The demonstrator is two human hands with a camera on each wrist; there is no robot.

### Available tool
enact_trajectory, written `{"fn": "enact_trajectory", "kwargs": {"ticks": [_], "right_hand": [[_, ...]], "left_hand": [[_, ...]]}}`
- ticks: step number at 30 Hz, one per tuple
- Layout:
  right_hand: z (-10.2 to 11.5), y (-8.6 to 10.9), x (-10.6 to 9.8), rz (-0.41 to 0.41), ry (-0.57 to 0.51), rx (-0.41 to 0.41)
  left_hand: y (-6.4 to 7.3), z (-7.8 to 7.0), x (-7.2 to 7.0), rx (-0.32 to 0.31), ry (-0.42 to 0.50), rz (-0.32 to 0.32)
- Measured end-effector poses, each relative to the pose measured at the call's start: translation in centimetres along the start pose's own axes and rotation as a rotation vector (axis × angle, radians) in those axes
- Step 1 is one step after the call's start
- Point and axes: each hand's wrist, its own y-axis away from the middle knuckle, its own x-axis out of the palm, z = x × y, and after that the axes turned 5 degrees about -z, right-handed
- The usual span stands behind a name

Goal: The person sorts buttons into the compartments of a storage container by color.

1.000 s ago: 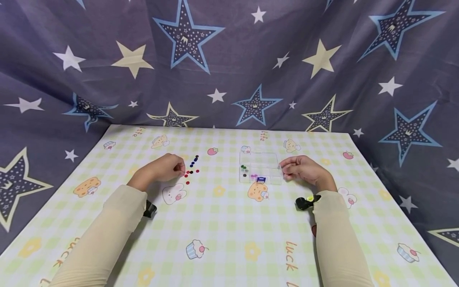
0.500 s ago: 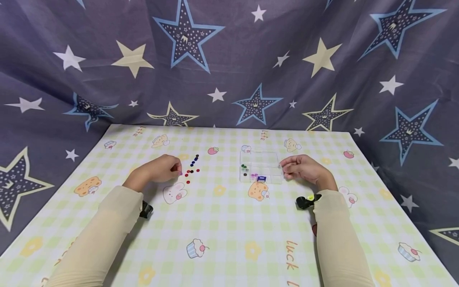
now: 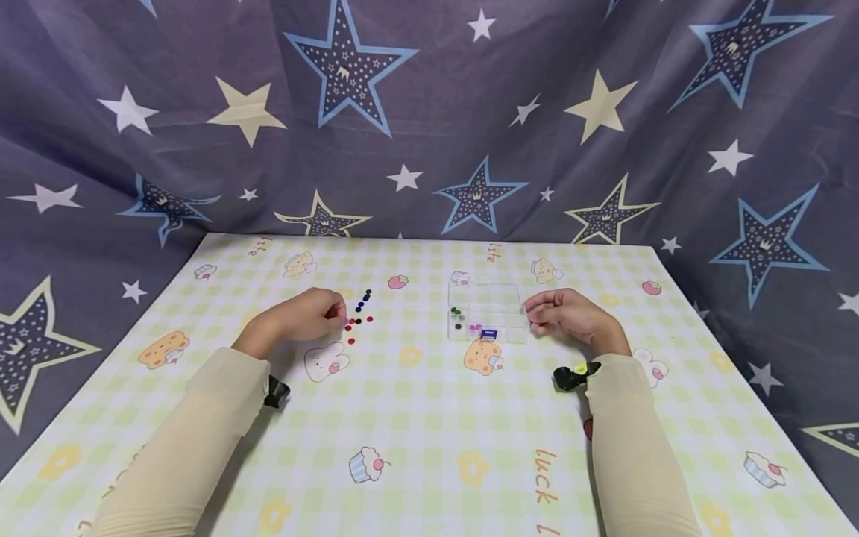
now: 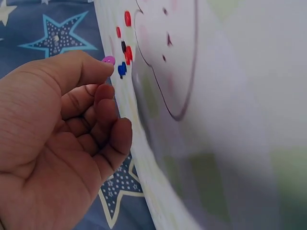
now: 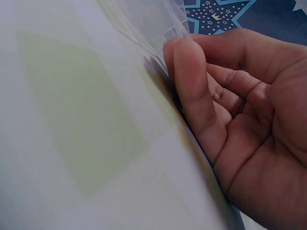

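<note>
In the head view my left hand [image 3: 302, 313] is low over the table at the left of a small scatter of buttons. Its thumb and index finger pinch a pink-purple button [image 4: 109, 60], seen best in the left wrist view. Red buttons [image 3: 351, 341], blue buttons [image 3: 359, 304] and dark ones lie just beyond the fingertips. Right of centre is a clear plastic compartment box [image 3: 493, 296], its lid raised at the back. My right hand [image 3: 570, 317] grips the box's right edge between thumb and fingers.
Inside the box, green buttons [image 3: 455, 311], a dark one and pink-purple ones [image 3: 475, 328] sit in separate compartments. A blue label [image 3: 489, 334] is at its front. The checked tablecloth [image 3: 416, 403] reaches back to a star-patterned curtain [image 3: 429, 112].
My left hand drew back a little leftward from the scattered buttons, showing the pink-purple button, then moved slightly right again. My right hand and the box have stayed put.
</note>
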Motion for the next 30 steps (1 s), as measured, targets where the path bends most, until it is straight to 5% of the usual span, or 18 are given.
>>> {"fn": "enact_trajectory", "kwargs": {"ticks": [11, 30], "right_hand": [[-0.1, 0.0, -0.1, 0.003, -0.005, -0.007], [-0.1, 0.0, 0.0, -0.013, 0.015, -0.001]], "left_hand": [[-2.1, -2.9, 0.9, 0.072, 0.060, -0.016], [-6.7, -7.9, 3.7, 0.249, -0.001, -0.090]]}}
